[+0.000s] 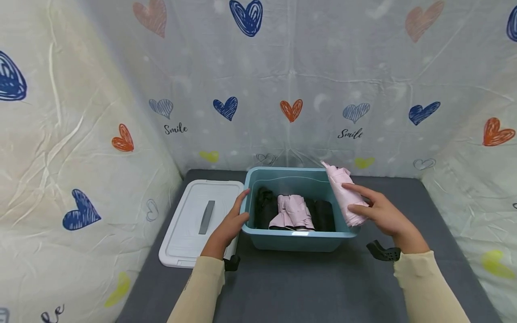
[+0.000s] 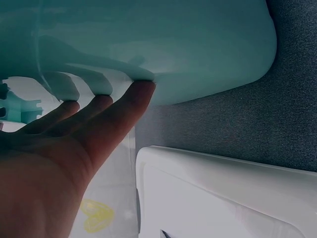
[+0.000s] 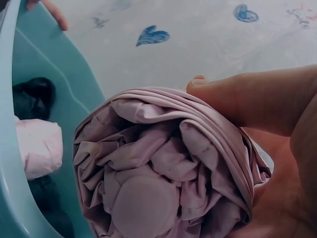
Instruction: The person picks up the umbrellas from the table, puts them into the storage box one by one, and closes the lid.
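Note:
A folded pink umbrella tilts over the right rim of a teal storage bin. My right hand grips it between thumb and fingers; its rolled fabric and round end face the right wrist camera. My left hand rests at the bin's left side. Its straight fingertips touch the outer wall in the left wrist view. Inside the bin lie another pink folded bundle, a black bundle on its left and black rolled things on its right.
A white lid with a grey handle lies left of the bin. Both stand on a dark grey table surface. Behind and beside it hangs a pale curtain printed with hearts.

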Demonstrator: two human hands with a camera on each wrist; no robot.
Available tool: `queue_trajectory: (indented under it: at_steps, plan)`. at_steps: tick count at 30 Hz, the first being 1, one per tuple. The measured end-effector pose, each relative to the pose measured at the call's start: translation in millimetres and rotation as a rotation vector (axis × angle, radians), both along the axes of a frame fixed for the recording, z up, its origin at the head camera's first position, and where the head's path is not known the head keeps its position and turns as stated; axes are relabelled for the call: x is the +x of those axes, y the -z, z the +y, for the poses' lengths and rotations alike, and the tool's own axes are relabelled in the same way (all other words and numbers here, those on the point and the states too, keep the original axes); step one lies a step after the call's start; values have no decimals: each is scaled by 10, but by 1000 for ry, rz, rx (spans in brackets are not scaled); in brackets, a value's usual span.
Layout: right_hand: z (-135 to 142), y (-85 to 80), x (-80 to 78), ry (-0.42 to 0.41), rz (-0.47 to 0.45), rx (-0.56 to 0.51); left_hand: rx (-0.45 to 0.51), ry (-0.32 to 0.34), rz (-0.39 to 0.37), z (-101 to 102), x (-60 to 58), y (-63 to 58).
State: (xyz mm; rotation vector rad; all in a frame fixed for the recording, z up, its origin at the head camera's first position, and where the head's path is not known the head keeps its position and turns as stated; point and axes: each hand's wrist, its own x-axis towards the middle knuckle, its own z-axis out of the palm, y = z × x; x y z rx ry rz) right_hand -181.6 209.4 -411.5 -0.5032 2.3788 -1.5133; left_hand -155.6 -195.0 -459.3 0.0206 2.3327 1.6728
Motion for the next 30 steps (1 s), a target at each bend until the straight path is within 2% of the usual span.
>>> queue_trajectory:
  at_steps: [13,20,30]
  plan:
    - [-167,55,-106,-72,-3,75,2,0,11,-3,19,-9]
    - [-268,60,-199,-95,-13,179,-2,-3,13,-5,10,3]
    - [-398,113,-311,-150,-65,203,4,8,4,-10,6,19]
